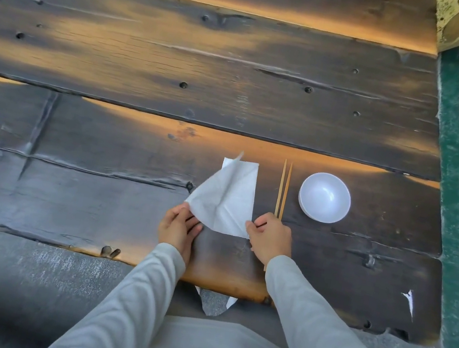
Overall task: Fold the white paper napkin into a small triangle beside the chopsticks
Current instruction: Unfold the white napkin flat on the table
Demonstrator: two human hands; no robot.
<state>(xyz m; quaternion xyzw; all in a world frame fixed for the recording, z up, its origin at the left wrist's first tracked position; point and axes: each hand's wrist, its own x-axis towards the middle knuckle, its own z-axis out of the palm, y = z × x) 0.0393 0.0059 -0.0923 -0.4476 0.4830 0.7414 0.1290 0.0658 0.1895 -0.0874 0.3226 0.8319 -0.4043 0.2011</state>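
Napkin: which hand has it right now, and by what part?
Both. The left hand pinches the white paper napkin at its lifted left corner; the right hand holds its near right corner.

On the dark plank table [95, 196], near its near edge, a white paper napkin [232, 202] lies partly folded, its left part lifted and turned over diagonally. The left hand [179, 227] pinches the napkin's near-left corner; the right hand [270, 238] pins the near-right corner. 2 chopsticks [283, 188] lie just right of the napkin, the right hand covering their near part. A white bowl [324, 197] stands right of them, toward the table's right edge.
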